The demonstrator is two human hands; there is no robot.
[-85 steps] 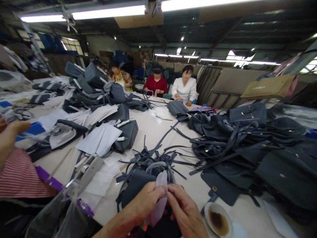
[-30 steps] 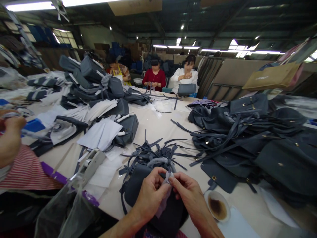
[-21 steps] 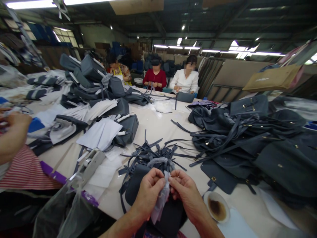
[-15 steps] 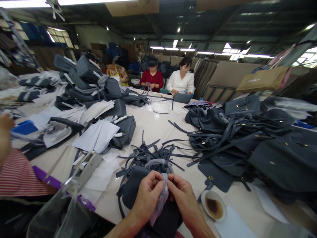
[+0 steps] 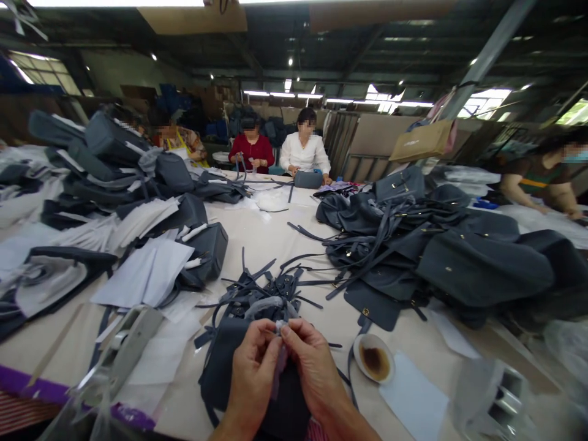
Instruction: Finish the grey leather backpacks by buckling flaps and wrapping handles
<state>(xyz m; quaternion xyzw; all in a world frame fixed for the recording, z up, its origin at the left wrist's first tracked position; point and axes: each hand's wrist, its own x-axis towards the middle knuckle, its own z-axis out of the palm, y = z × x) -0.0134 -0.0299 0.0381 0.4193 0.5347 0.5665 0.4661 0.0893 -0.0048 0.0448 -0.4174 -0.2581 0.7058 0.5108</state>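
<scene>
At the near edge of the table, my left hand (image 5: 252,364) and my right hand (image 5: 315,367) meet, fingertips pinched together on a strip of thin translucent wrapping (image 5: 279,375). Its lower end hangs between my palms. Beneath them lies a dark blue-grey bag (image 5: 218,358), partly covered by my hands and wrists. A curved handle (image 5: 264,306) in pale wrapping arches just beyond my fingers. Behind it, a tangle of dark straps (image 5: 275,285) with small metal fittings spreads over the table. What exactly sits inside the pinch is hidden by my fingers.
To the right are a bowl of brown liquid (image 5: 374,360), pale paper (image 5: 416,395) and a heap of dark bags (image 5: 487,266). On the left lie white sheets (image 5: 144,269), a grey dispenser (image 5: 131,346) and more bags (image 5: 117,138). Several co-workers sit or stand around the table.
The view has swung right, bringing another person into sight at the right edge. My hands have drawn closer together on the wrapping. The striped sleeve and hand at the left have mostly left view.
</scene>
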